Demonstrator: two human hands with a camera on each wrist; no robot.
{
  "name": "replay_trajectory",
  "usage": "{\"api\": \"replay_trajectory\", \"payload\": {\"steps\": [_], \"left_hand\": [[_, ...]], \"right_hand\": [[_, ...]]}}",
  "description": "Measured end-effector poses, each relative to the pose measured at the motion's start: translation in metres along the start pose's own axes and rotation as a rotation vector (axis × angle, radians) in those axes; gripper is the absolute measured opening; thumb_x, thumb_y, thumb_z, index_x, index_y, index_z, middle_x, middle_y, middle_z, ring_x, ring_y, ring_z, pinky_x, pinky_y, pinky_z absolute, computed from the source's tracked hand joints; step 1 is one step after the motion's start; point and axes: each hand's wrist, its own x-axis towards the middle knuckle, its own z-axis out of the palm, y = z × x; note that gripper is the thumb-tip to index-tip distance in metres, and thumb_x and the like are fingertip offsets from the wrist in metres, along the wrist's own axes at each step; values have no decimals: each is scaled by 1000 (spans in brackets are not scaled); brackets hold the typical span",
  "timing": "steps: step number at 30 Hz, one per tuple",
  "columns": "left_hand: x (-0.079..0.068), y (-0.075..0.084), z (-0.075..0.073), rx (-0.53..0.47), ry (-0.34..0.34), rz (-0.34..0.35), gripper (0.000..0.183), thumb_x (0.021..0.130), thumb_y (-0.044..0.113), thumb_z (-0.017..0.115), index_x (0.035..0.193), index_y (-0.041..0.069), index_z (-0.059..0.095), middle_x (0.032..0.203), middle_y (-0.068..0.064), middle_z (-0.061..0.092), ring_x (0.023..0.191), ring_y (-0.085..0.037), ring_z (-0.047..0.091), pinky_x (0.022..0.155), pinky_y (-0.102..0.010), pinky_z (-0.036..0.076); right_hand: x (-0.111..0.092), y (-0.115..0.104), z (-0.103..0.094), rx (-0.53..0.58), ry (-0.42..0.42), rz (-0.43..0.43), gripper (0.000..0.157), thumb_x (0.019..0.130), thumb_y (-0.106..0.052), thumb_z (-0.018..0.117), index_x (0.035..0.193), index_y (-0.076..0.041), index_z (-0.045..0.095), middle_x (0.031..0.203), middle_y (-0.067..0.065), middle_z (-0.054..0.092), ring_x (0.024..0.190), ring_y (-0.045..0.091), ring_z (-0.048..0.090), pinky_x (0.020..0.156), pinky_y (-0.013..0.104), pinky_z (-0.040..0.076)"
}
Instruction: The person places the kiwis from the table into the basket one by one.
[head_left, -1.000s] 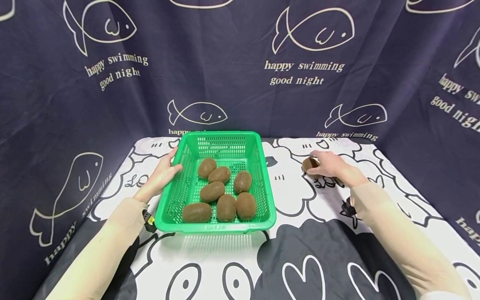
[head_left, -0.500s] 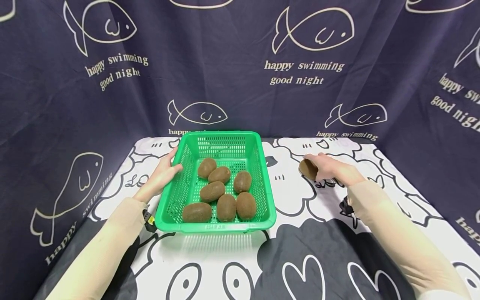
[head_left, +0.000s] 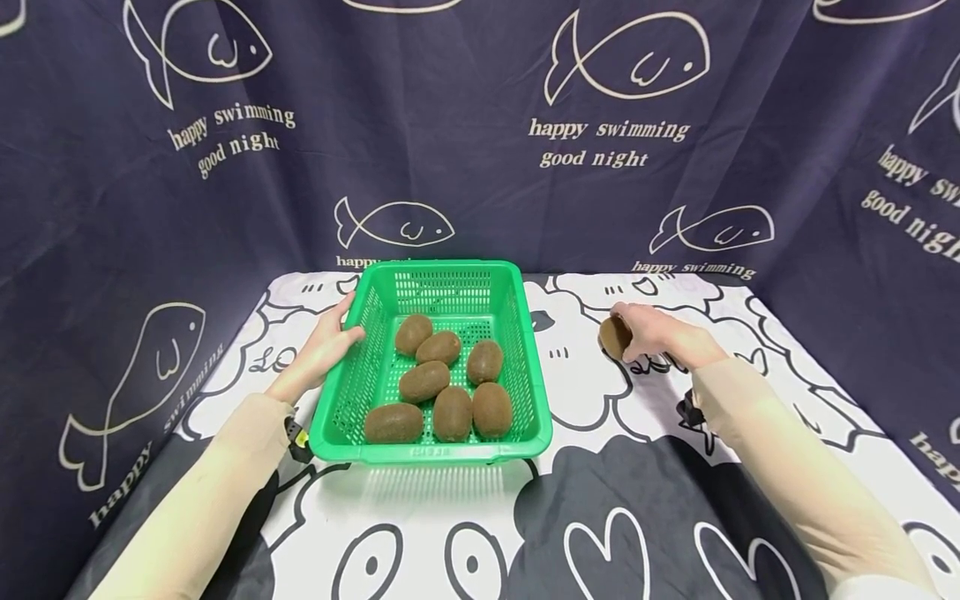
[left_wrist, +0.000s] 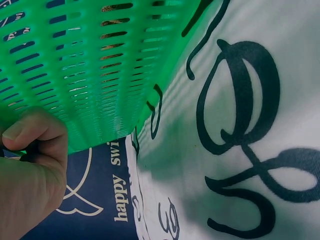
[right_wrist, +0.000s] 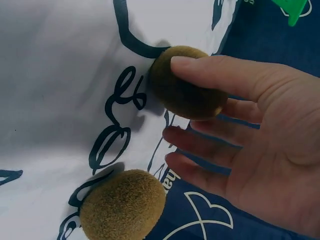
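On the right of the head view, my right hand (head_left: 656, 329) pinches a brown kiwi (head_left: 615, 337). In the right wrist view the thumb lies over that kiwi (right_wrist: 187, 97), with fingers behind it. A second kiwi (right_wrist: 125, 207) sits on the cloth below that hand; the head view does not show it. My left hand (head_left: 322, 346) grips the left rim of a green plastic basket (head_left: 442, 454), where several kiwis (head_left: 425, 382) lie on the bottom. From the left wrist, the bent fingers (left_wrist: 42, 132) show against the slotted side wall.
A printed white and dark cloth (head_left: 450, 508) covers the table under the basket. Dark blue curtains (head_left: 480, 108) with fish drawings hang at the back and both sides, close to the table's edges.
The right hand has tightened its hold on the kiwi, which has turned and shifted slightly left. My left hand and the basket stay in place.
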Motion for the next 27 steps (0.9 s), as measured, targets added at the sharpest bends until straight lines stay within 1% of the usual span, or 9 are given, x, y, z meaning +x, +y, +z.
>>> {"api": "replay_trajectory", "payload": {"steps": [3, 5, 8, 11, 15, 20, 22, 27], "left_hand": [[0, 1, 0, -1, 0, 2, 84, 84, -1, 47, 157, 16, 9, 144, -30, 39, 74, -18, 61, 66, -32, 59], [-1, 1, 0, -1, 0, 2, 84, 84, -1, 47, 157, 16, 9, 144, -30, 39, 74, -18, 61, 66, -32, 59], [-1, 1, 1, -5, 0, -2, 84, 84, -1, 47, 157, 16, 9, 144, -30, 39, 75, -20, 61, 66, -33, 59], [0, 0, 1, -1, 4, -5, 84, 84, -1, 47, 157, 15, 9, 144, -30, 39, 76, -21, 61, 67, -34, 59], [1, -1, 1, 5, 6, -7, 83, 84, -1, 46, 157, 14, 8, 144, -30, 39, 77, -19, 61, 68, -34, 59], [1, -1, 1, -8, 3, -12, 84, 84, -1, 46, 157, 14, 8, 141, -31, 41, 75, -19, 61, 67, -34, 59], [1, -1, 0, -12, 3, -16, 84, 84, -1, 46, 157, 15, 8, 140, -32, 42, 75, -19, 61, 67, -33, 59], [1, 0, 0, -1, 0, -15, 83, 84, 0, 46, 157, 15, 8, 142, -32, 40, 75, -18, 62, 67, -34, 60]], "right_hand": [[1, 1, 1, 8, -1, 14, 70, 56, -6, 82, 117, 9, 50, 95, 19, 64, 82, 29, 58, 81, 45, 51], [1, 1, 2, 4, 1, 9, 74, 57, -7, 82, 120, 12, 49, 97, 21, 64, 84, 30, 58, 83, 47, 50], [2, 1, 3, 4, 5, 5, 75, 57, -8, 82, 121, 13, 50, 99, 22, 63, 87, 31, 58, 85, 48, 50], [3, 0, 4, 7, 10, 1, 73, 57, -10, 82, 119, 14, 52, 98, 23, 61, 86, 31, 57, 83, 48, 50], [4, -1, 6, 22, 21, 22, 70, 57, -12, 84, 114, 13, 53, 96, 22, 61, 85, 30, 57, 83, 47, 50], [6, 0, 7, 46, 73, 27, 64, 57, -12, 83, 108, 12, 54, 91, 19, 60, 81, 29, 56, 79, 46, 50], [6, 0, 8, 49, 103, 30, 63, 57, -13, 83, 108, 11, 54, 92, 19, 59, 83, 30, 55, 79, 45, 49], [7, -1, 6, 55, 178, 36, 70, 59, -13, 83, 114, 13, 50, 102, 26, 57, 93, 37, 53, 87, 50, 47]]}}
